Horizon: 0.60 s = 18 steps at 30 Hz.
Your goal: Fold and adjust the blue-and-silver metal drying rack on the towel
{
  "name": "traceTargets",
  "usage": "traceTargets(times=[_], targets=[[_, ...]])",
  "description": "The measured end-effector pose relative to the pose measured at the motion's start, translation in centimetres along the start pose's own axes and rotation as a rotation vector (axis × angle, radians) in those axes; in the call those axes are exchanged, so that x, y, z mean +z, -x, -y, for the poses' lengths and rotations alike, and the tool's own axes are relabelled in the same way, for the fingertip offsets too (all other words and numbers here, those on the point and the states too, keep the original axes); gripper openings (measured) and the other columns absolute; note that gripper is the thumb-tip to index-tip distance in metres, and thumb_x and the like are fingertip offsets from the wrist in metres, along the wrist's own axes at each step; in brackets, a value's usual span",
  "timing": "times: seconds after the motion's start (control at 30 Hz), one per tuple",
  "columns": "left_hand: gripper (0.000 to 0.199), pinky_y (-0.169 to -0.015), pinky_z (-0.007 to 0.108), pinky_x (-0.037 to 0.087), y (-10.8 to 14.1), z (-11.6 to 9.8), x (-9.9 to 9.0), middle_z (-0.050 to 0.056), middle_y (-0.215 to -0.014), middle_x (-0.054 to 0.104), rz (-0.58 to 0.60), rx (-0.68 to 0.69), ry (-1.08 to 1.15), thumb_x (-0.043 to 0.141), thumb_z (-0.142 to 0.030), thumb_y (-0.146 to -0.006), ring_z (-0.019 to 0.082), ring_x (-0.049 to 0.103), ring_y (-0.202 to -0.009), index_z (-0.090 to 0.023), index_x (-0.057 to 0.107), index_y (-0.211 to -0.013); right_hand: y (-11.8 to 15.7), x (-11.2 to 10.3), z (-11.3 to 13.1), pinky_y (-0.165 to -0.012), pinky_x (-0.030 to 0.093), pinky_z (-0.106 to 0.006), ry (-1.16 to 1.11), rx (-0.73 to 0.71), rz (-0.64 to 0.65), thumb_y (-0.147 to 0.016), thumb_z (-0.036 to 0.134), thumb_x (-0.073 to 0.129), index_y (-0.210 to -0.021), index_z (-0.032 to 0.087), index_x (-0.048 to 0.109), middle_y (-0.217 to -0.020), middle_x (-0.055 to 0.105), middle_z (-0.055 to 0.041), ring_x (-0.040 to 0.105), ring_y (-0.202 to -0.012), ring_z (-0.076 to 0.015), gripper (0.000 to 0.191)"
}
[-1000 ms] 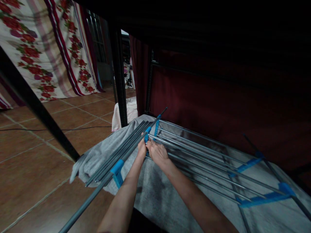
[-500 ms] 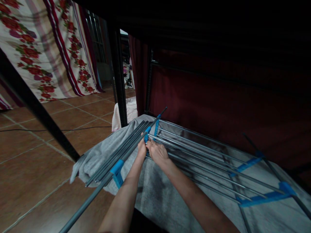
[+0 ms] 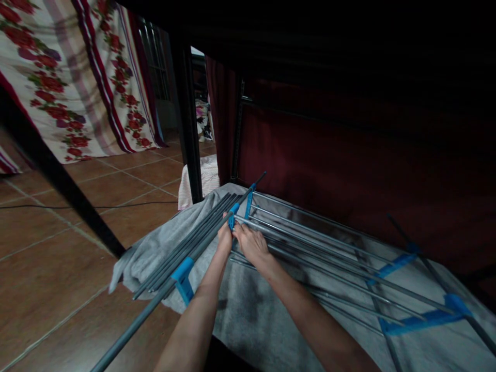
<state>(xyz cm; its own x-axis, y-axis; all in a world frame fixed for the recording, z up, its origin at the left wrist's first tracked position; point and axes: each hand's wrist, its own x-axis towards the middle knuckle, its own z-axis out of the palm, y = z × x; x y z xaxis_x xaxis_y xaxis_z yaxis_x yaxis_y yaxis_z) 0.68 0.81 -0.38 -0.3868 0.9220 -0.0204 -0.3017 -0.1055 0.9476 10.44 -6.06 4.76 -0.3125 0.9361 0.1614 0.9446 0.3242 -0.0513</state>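
Note:
My left hand [image 3: 225, 236] is closed around a blue plastic bracket [image 3: 232, 218] on a long grey tube [image 3: 134, 326]. Just right of it, my right hand [image 3: 250, 242] has its fingers bent round a thin metal rod [image 3: 329, 238] near the same bracket. Several such rods run right to a blue bracket [image 3: 420, 321] at the far end. Nearer me on the long tube sits another blue bracket [image 3: 183, 271]. Loose grey tubes [image 3: 189, 243] lie bundled left of my hands. My fingertips are partly hidden.
A grey blanket [image 3: 248, 310] lies under the rods. Black metal posts [image 3: 188, 119] stand at the left, with a dark red cloth [image 3: 329, 170] behind. A floral curtain [image 3: 70, 77] hangs over the tiled floor [image 3: 39, 248].
The near end of the long tube and its bracket have shifted slightly left. Some lower rods have dropped away from the near bracket. Both hands have moved very little.

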Motion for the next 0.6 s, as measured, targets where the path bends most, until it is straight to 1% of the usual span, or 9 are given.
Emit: traceTargets(times=[0.1, 0.2, 0.4, 0.5, 0.6], targets=[[0.039, -0.068, 0.031, 0.048, 0.4, -0.6, 0.0, 0.002, -0.063, 0.056, 0.025, -0.013, 0.002, 0.063, -0.045, -0.087, 0.017, 0.052, -0.065, -0.021, 0.054, -0.058, 0.1, 0.1, -0.3, -0.093, 0.054, -0.033, -0.027, 0.005, 0.014, -0.111, 0.034, 0.028, -0.148, 0.022, 0.049, -0.135, 0.066, -0.0104, 0.068, -0.113, -0.0202, 0.044], [0.042, -0.063, 0.032, 0.046, 0.7, -0.9, 0.0, 0.002, -0.061, 0.057, 0.057, -0.022, 0.003, 0.062, -0.051, -0.087, 0.017, 0.049, -0.06, -0.021, 0.056, -0.059, 0.3, 0.3, -0.5, -0.096, 0.053, -0.034, -0.05, 0.006, 0.011, -0.111, 0.033, 0.028, -0.151, 0.021, 0.046, -0.138, 0.065, -0.0104, 0.066, -0.116, -0.0204, 0.046], [0.05, -0.056, 0.031, 0.041, 0.5, -0.5, 0.0, 0.002, -0.061, 0.056, 0.073, -0.037, -0.005, 0.065, -0.067, -0.08, 0.016, 0.046, -0.057, -0.021, 0.059, -0.061, 0.4, 0.3, -0.7, -0.096, 0.052, -0.034, -0.093, 0.016, 0.015, -0.11, 0.032, 0.031, -0.141, 0.024, 0.056, -0.134, 0.068, -0.0065, 0.067, -0.114, -0.0213, 0.042], [0.054, -0.056, 0.031, 0.041, 0.2, 0.0, 0.0, 0.002, -0.06, 0.055, 0.071, -0.039, -0.003, 0.063, -0.071, -0.079, 0.016, 0.046, -0.056, -0.021, 0.059, -0.06, 0.2, 0.2, -0.8, -0.097, 0.051, -0.033, -0.113, 0.026, 0.014, -0.109, 0.033, 0.034, -0.139, 0.023, 0.058, -0.135, 0.068, -0.0061, 0.067, -0.115, -0.0212, 0.039], [0.051, -0.062, 0.03, 0.044, -0.1, 0.6, -0.1, 0.001, -0.064, 0.057, 0.055, -0.012, 0.01, 0.065, -0.068, -0.08, 0.015, 0.047, -0.06, -0.02, 0.06, -0.063, 0.1, 0.2, -0.7, -0.097, 0.051, -0.033, -0.115, 0.035, 0.025, -0.109, 0.032, 0.035, -0.139, 0.023, 0.058, -0.133, 0.069, -0.0069, 0.067, -0.113, -0.0207, 0.039]])
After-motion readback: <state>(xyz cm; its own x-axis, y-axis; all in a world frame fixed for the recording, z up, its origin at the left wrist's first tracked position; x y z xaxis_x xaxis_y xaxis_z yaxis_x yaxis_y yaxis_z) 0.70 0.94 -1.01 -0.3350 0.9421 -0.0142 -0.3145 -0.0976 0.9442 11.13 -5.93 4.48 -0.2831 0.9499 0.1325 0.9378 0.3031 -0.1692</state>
